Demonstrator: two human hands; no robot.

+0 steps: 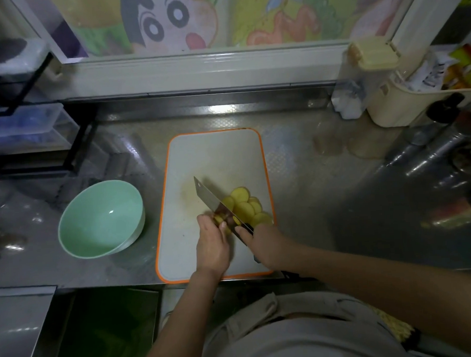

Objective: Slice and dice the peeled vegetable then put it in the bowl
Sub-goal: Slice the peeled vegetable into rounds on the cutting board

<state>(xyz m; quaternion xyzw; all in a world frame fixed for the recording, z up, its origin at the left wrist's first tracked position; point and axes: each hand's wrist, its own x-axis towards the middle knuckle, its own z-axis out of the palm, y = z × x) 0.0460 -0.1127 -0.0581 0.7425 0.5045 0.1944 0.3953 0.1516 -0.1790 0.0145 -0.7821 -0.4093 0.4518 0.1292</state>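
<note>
Fingers (205, 222) of the left hand (212, 245) are curled down over the uncut end of the peeled vegetable (219, 220), a small yellow stub (a potato, by its look), and they hold it against the cutting board (214, 157). The left thumb lies close to the blade. The right hand (262, 239) is clenched round the dark handle of the cleaver (212, 198), most of which is hidden under the palm, with the forefinger laid forward toward the back of the blade.

The cleaver stands on its edge, slightly tilted, and runs from the near right to the far left across the board. Its lower edge meets the vegetable just beside the left fingertips, and the steel mirrors the stub.

On the right side of the blade a fan of round yellow slices (244, 205) lies flat and overlapping, reaching close to the board's orange-rimmed right edge. The nearest slice is partly covered by the right hand.

A pale green bowl (67, 214) stands upright on the steel tabletop (312, 201) to the left of the board, near it but not touching.

Further back on the left is a black wire rack (73, 148). At the far right a cream tub (389, 110) holds packets, and a clear container with a cream lid (372, 56) stands beside it. Both forearms come in from the lower edge of the view.
</note>
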